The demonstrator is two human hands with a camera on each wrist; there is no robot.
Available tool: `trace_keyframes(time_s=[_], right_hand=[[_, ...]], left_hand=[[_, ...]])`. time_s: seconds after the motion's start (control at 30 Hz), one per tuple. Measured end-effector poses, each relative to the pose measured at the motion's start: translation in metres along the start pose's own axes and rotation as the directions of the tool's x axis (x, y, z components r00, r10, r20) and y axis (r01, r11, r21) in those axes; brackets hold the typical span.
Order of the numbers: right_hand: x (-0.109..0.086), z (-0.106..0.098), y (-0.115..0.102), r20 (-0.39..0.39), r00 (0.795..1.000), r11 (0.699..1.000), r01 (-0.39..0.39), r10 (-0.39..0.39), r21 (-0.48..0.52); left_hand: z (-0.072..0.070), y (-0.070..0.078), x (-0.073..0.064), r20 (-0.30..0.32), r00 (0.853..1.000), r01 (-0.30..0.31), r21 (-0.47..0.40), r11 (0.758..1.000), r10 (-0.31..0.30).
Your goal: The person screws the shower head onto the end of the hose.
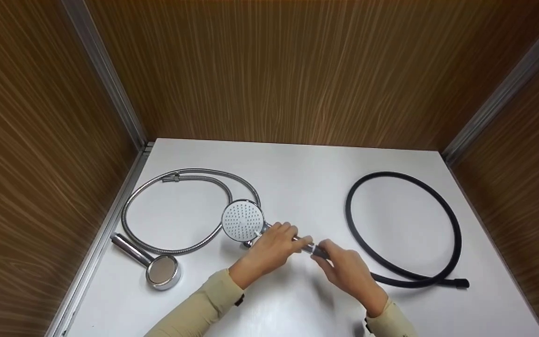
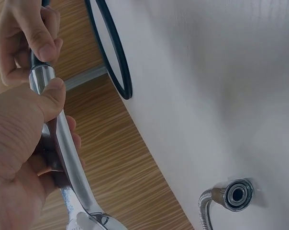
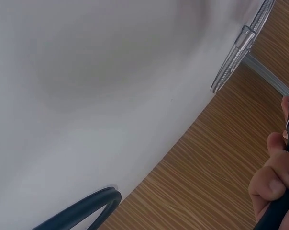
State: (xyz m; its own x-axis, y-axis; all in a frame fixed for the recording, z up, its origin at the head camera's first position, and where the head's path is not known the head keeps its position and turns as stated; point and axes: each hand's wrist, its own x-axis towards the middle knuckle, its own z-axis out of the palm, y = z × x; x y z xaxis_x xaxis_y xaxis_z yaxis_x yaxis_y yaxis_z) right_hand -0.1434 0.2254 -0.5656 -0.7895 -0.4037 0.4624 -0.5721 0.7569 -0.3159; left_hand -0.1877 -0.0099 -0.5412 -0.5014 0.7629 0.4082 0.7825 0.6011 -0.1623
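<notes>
In the head view my left hand [image 1: 269, 249] grips the chrome handle of a shower head [image 1: 243, 220], whose round, dotted white face points up. At the handle's lower end, my right hand [image 1: 348, 270] pinches the end of a black shower hose [image 1: 458, 234]. Handle and hose end meet in line; how far they are joined I cannot tell. From the left wrist view, my left thumb lies along the chrome handle [image 2: 70, 143], with the right hand [image 2: 29, 40] just beyond it. The right wrist view catches only the right fingers [image 3: 278, 175] around the black hose [image 3: 277, 213].
A coiled metal shower hose [image 1: 126, 210] lies on the left of the white table [image 1: 297, 178], partly behind the held shower head. A second shower head [image 1: 131, 248] lies at the left front. Wood-grain panels [image 1: 274, 70] enclose the back and sides.
</notes>
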Motion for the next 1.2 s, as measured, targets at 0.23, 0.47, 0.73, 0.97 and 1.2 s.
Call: trace_keyframes(time_s=[0.23,0.47,0.73,0.97,1.2], right_hand=[[0.0,0.001,0.001,-0.017,0.997,0.996,0.073,-0.074,-0.055],[-0.001,0.002,0.002,-0.021,0.997,0.996,0.074,-0.076,-0.05],[-0.005,0.006,0.003,0.01,1.0,1.0,0.026,-0.026,-0.012],[-0.01,0.011,0.005,0.031,0.999,1.0,-0.008,0.009,-0.03],[-0.012,0.015,0.005,0.127,0.983,0.991,-0.128,0.13,-0.022]], left_hand=[[0.0,0.0,-0.001,0.004,1.0,0.008,-0.023,1.0,-0.008],[0.001,0.0,-0.001,0.015,1.0,0.005,-0.027,1.0,-0.004],[0.007,0.0,-0.002,0.028,1.0,0.002,-0.028,1.0,-0.001],[0.015,0.002,0.0,0.078,0.997,-0.007,-0.044,0.999,0.01],[0.022,-0.002,0.008,0.139,0.989,-0.046,-0.035,0.998,0.05]])
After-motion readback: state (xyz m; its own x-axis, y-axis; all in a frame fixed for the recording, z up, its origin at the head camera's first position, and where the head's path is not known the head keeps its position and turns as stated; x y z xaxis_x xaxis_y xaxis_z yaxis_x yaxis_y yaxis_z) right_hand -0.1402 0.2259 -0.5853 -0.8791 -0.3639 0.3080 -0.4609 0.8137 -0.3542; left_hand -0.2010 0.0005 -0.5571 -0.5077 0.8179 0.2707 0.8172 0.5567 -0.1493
